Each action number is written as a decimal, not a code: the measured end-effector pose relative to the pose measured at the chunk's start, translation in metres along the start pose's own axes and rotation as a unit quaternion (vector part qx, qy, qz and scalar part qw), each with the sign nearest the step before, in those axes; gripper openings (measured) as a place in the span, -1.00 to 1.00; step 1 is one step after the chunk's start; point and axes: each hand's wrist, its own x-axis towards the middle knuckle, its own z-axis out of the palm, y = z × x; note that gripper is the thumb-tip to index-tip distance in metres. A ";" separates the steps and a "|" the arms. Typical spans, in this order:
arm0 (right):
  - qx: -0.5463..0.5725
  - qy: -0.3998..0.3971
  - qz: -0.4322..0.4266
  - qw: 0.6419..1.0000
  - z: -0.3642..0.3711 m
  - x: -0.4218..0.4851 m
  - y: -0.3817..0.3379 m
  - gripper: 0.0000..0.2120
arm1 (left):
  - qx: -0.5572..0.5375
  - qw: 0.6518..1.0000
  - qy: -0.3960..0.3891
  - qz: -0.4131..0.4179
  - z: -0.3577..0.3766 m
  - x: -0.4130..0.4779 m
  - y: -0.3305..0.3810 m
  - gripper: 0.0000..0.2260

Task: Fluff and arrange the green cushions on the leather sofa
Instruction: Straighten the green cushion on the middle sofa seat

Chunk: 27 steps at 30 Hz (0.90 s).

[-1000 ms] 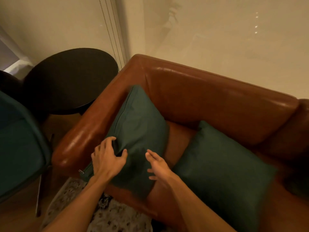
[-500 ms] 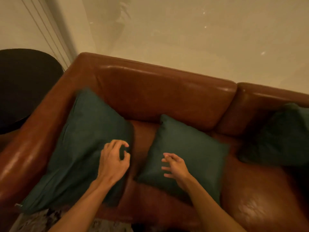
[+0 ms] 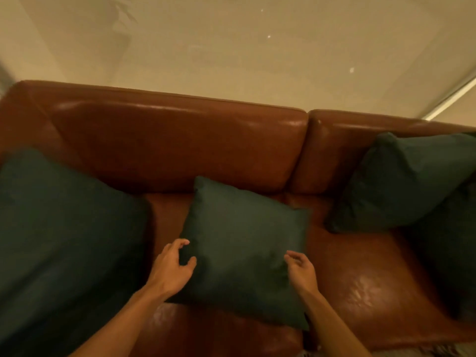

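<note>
A brown leather sofa (image 3: pixel 180 145) fills the view. A small dark green cushion (image 3: pixel 244 243) lies flat on the middle of the seat. My left hand (image 3: pixel 172 266) is at its left edge, fingers curled and apart, thumb touching the fabric. My right hand (image 3: pixel 301 271) is over its right edge, fingers apart, holding nothing. A large green cushion (image 3: pixel 59 243) leans at the left end of the sofa. Another green cushion (image 3: pixel 401 181) rests against the backrest at the right, with a further green one (image 3: pixel 453 248) in front of it.
A pale wall (image 3: pixel 231 47) rises behind the backrest. Bare glossy leather seat (image 3: pixel 365 287) shows to the right of the middle cushion. A strip of patterned rug (image 3: pixel 412 353) is visible at the bottom right edge.
My view has swung right along the sofa. Both hands left the large left cushion and moved to either side of the small middle cushion. The round dark table is out of view.
</note>
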 end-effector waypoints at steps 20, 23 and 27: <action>0.104 -0.111 0.147 0.977 -0.027 0.067 0.028 -0.05 | -0.142 0.974 -0.026 -0.178 0.047 0.054 0.003 0.02; 0.121 -0.134 0.143 0.973 -0.029 0.068 0.030 -0.22 | -0.182 0.964 -0.027 -0.191 0.048 0.051 0.004 -0.19; 0.159 -0.142 0.118 0.970 -0.029 0.063 0.033 -0.31 | -0.197 0.964 -0.020 -0.178 0.050 0.044 0.011 -0.30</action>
